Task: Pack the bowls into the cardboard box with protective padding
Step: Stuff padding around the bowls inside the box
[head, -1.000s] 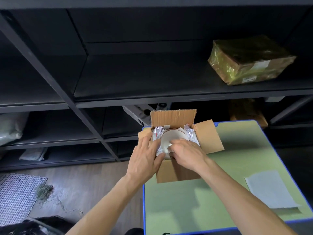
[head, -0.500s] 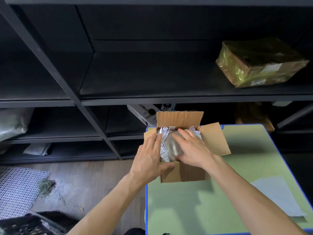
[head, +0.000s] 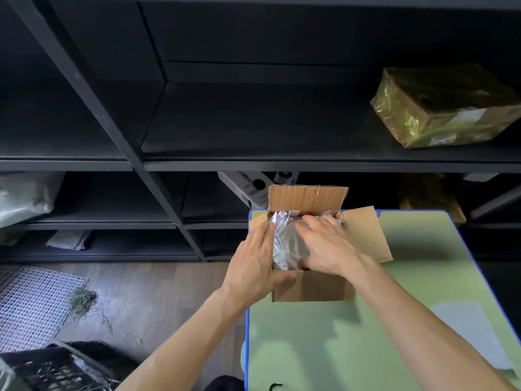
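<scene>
Cardboard box (head: 313, 286) open on the green table (head: 338, 348), at the table's 11 o'clock corner, close to the blue edge. Far flap (head: 306, 197) at 12 o'clock standing upright. Side flap (head: 366, 235) at 3 o'clock folded outward, slanting over the tabletop.

Inside, at the middle: a round pale-grey bowl (head: 296, 244), seen from above and partly covered by a hand. Crumpled white padding (head: 279, 244) packed along the 9 o'clock wall and bunched again at 12 o'clock, touching the bowl. Cannot tell whether more bowls lie underneath.

Left hand (head: 253, 261) laid against the box at its 9 o'clock side. Fingers straight and together, pointing toward 12 o'clock along the rim, thumb stretched across the near wall at the 7 o'clock corner. Flat against the cardboard, curled round nothing.

Right hand (head: 329, 246) palm down over the bowl and the padding on the 3 o'clock side of the opening. Fingers straight and fanned toward 10 and 11 o'clock, thumb low at the near rim. Relaxed and resting on the contents, no grip on anything.

Left forearm (head: 174, 342) bare, coming in from 7 o'clock; right forearm (head: 423, 328) bare, from 5 o'clock.

Pale sheet (head: 462, 328) flat on the table at 4 o'clock from the box, well apart. Dark shelving (head: 253, 122) behind at 12 o'clock, with a parcel (head: 442, 108) in yellowish film on a shelf at 2 o'clock. White mesh mat (head: 31, 300) on the floor at 8 o'clock, black crate (head: 56, 371) at 7 o'clock.
</scene>
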The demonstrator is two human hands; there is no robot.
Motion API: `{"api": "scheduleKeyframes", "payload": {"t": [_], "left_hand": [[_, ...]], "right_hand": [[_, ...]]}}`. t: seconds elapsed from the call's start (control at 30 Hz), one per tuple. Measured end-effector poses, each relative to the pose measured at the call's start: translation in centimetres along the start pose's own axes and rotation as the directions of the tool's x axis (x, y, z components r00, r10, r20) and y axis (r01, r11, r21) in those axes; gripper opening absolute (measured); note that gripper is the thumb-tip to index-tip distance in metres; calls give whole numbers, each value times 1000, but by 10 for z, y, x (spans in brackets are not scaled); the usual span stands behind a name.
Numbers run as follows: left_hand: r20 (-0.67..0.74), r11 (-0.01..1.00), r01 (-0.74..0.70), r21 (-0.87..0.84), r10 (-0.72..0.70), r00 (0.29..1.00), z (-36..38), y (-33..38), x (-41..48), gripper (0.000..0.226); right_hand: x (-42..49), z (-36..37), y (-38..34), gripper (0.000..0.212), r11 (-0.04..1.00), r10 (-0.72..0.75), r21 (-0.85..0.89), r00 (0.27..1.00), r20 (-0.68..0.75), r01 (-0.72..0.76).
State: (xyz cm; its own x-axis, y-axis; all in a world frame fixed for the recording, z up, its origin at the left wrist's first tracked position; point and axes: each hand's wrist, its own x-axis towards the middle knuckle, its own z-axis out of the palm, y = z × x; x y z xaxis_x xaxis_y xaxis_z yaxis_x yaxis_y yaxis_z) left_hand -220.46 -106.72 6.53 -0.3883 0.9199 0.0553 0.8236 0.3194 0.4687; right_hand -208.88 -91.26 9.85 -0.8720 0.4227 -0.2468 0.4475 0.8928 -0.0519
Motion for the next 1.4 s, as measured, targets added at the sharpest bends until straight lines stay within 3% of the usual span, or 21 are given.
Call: {"api": "scheduleKeyframes", "payload": {"t": [0.73,0.93,1.03,1.13,1.4], "left_hand": [[-11,1000,5,3,-5,1000,2,0,0,112],[6,1000,1,23,-1,1000,0,1,2,113],[11,999,7,36,-7,1000,0,1,0,111],[21,997,18,69,-19,1000,-3,4,-1,111],[-54,993,-2,117,9,999,-14,22,0,72]], "right_hand": [[2,-1,-5,41,999,-47,-22,997,58,48],[-3,7,1,45,999,-28,32,1000,9,27],[-7,11,4,56,997,-36,66,999,4,36],[-13,13,11,53,996,-60,71,997,-42,63],[-48,3,46,33,997,9,81,981,-195,7]]}}
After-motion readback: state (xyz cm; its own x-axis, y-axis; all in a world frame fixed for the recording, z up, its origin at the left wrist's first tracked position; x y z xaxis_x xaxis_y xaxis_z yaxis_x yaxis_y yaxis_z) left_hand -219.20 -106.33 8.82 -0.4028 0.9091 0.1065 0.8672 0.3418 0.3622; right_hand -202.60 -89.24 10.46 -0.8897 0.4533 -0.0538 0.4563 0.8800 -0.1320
